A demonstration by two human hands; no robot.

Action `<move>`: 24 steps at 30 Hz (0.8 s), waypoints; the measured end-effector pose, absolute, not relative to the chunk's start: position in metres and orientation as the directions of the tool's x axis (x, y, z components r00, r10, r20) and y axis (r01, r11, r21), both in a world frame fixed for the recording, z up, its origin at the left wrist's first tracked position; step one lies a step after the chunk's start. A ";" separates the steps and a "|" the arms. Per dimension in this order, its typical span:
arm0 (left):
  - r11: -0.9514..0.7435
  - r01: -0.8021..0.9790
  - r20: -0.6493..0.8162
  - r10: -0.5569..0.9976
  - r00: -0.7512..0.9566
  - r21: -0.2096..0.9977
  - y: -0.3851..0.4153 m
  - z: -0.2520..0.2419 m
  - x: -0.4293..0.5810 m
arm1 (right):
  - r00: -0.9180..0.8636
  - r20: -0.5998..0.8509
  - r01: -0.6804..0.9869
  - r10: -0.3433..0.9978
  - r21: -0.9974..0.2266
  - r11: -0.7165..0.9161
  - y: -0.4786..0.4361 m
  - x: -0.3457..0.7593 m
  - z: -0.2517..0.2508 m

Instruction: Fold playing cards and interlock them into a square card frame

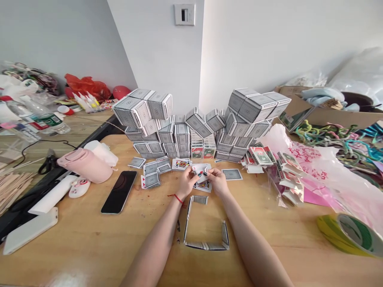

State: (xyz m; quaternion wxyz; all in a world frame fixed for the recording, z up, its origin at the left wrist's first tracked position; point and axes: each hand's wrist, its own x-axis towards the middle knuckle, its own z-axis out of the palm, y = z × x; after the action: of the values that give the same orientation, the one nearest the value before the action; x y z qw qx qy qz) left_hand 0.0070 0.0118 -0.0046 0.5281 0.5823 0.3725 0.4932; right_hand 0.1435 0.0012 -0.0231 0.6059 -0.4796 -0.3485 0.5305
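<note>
My left hand [188,182] and my right hand [217,181] pinch a playing card [200,169] between them, its white face with a red mark turned toward me. Beneath it, a face card [204,185] lies on the table. Nearer to me, between my forearms, folded cards form a rectangular frame [205,246] with a gap at its right side. Left of my hands are loose and folded cards [152,179] and a face-up card [181,164]. A face-down card [231,174] lies to the right.
Behind my hands stand stacked card boxes [182,137]. On the left are a black phone [119,192], a pink bottle [86,164] and a white mouse [79,187]. To the right are opened card packs [289,175], plastic bags [332,159] and yellow-green tape [348,234].
</note>
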 end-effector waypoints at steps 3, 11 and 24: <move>-0.113 -0.139 0.142 0.965 0.221 0.984 0.012 -0.001 0.011 | 0.229 -0.020 -0.155 0.973 -0.988 0.016 -0.001 0.136 -0.024; -0.034 -0.245 0.056 0.995 0.086 0.969 0.016 -0.002 0.014 | 0.267 0.155 0.215 0.951 -0.972 0.098 -0.008 0.121 -0.020; 0.080 -0.402 -0.080 0.997 0.018 0.912 0.019 0.000 0.018 | 0.258 0.117 0.145 0.959 -0.986 0.082 -0.009 0.115 -0.014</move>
State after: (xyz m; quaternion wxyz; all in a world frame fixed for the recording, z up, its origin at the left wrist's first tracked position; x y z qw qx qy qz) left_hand 0.0177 0.0185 0.0001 0.6123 0.3661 0.4064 0.5709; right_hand 0.1152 -0.0089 -0.0142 0.5524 -0.5689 -0.4854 0.3683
